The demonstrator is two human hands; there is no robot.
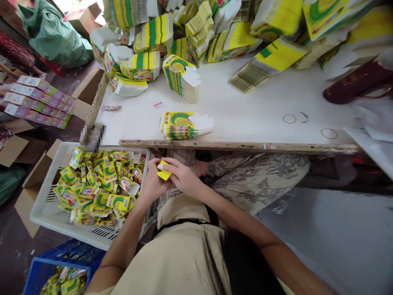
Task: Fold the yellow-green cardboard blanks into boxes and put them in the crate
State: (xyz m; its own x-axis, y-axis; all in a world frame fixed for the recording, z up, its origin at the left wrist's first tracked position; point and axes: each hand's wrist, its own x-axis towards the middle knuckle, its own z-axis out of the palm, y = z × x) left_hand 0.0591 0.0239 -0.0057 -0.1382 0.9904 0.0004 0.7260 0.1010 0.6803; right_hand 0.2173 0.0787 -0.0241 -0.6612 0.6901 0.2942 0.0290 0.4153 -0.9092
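A small yellow carton (pixel 165 173) is held between both hands just below the table's front edge. My left hand (pixel 152 182) wraps its fingers round the carton's left side. From the right, my right hand (pixel 184 177) pinches the carton's upper part with thumb and fingers. Directly beyond them on the table lies a short stack of flat yellow-green cartons (pixel 179 125) with white flaps to the right. Beside my left hand stands a white plastic crate (pixel 67 232) filled with many small yellow-green boxes (pixel 102 203).
Bundles of flat cartons (pixel 147 65) are heaped along the back of the white table (pixel 245 119). A maroon mug-like object (pixel 353 84) lies at the right. Rubber bands (pixel 289 119) and a crayon-like stick (pixel 111 108) lie on the tabletop. At lower left is a blue crate (pixel 32 272).
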